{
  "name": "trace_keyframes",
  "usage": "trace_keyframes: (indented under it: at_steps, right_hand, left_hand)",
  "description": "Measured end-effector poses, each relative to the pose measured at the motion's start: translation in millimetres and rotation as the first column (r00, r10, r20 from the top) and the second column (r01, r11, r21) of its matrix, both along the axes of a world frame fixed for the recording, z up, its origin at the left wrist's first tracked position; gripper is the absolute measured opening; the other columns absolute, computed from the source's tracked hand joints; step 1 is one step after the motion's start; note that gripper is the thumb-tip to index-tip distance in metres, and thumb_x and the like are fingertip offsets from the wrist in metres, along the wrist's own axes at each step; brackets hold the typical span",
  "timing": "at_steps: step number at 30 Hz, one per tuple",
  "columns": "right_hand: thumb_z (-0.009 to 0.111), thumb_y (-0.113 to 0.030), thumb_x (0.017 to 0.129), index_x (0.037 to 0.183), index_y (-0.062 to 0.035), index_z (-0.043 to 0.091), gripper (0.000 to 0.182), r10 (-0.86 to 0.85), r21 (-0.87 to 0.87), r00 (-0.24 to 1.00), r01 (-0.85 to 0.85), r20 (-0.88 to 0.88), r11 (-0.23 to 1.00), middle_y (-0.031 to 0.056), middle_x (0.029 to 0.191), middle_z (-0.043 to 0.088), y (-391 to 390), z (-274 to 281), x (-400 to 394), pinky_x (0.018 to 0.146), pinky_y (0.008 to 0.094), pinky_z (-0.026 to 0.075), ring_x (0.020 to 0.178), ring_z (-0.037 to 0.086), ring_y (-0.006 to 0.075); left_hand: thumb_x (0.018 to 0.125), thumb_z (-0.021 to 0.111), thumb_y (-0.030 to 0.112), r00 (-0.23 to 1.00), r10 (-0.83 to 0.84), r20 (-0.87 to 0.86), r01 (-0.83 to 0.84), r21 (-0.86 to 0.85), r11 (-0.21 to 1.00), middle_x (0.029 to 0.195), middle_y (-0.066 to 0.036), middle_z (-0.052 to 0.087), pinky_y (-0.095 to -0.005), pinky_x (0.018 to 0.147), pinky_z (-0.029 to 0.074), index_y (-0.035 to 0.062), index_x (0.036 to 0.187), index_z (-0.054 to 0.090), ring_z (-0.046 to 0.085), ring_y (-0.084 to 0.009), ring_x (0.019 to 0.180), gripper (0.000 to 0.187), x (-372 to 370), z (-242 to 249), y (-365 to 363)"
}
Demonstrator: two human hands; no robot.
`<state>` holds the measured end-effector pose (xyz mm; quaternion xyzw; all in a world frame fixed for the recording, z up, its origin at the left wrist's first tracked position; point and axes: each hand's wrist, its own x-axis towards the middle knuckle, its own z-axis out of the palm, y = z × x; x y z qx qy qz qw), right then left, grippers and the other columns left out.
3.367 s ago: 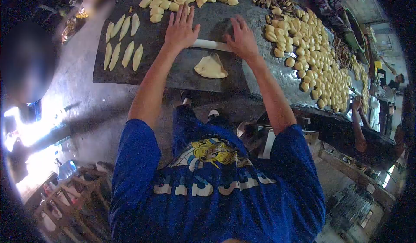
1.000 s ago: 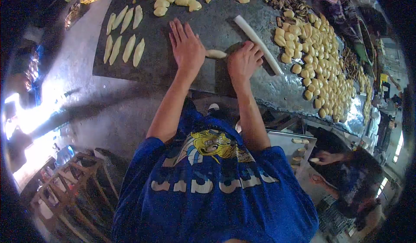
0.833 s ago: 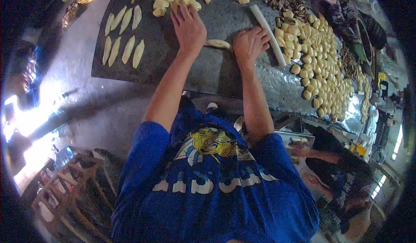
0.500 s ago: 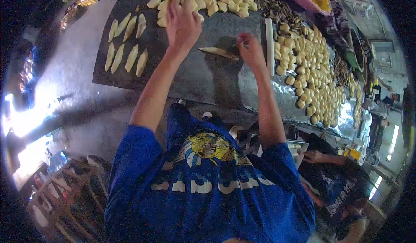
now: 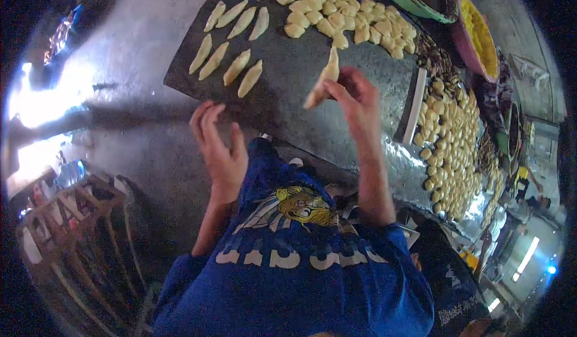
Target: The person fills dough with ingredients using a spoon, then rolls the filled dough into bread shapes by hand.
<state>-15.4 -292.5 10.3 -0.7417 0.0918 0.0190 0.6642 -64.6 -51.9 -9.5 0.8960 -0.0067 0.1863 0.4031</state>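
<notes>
My right hand (image 5: 358,99) pinches a long, pointed dough piece (image 5: 330,72) above the dark board (image 5: 288,90). My left hand (image 5: 220,147) is empty, its fingers apart and curved, just off the board's near left edge. Several spindle-shaped dough pieces (image 5: 237,67) lie in two rows on the board's left part, beyond my left hand. At the board's far side spreads a heap of rounded dough lumps (image 5: 330,12). The tip of the held piece comes close to the lowest lump of that heap.
A pale strip (image 5: 415,105) edges the board on the right, with many dough balls (image 5: 454,144) beyond it. A pink basin of yellow filling (image 5: 479,36) and a green basin (image 5: 415,3) stand at the back right. A person in dark clothing (image 5: 448,283) is at lower right.
My right hand has taken up the long dough piece that lay on the board. My left hand has come away from the dough heap, back toward my body. The view has shifted.
</notes>
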Motion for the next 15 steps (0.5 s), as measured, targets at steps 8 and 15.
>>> trace_keyframes:
  at_steps: [8,15]
  right_hand:
    - [0.070,-0.022,0.088,0.109,-0.0001,0.060,0.033,-0.081,-0.518,0.987,0.144,0.142,0.843,0.0163,0.092,0.063,64.8,-74.5,22.7,0.079,0.0391,0.051,0.085,0.062,0.0310]
    - [0.073,-0.018,0.081,0.109,-0.0047,0.055,0.036,0.261,-0.786,0.891,0.152,0.371,0.599,0.0183,0.104,0.058,35.3,-84.2,119.3,0.076,0.0471,0.051,0.088,0.061,0.0375]
  left_hand:
    - [0.087,0.059,0.002,0.983,0.130,0.127,-0.128,-0.022,0.992,0.130,-0.017,0.048,-0.0386,0.094,0.044,0.0015,0.123,0.052,0.048,-0.0302,0.118,0.036,36.8,29.6,47.2]
    - [0.087,0.058,0.000,0.995,0.042,0.093,-0.033,-0.093,0.995,0.130,-0.016,0.049,-0.0383,0.093,0.045,0.0021,0.123,0.052,0.048,-0.0301,0.119,0.036,59.1,22.1,43.2]
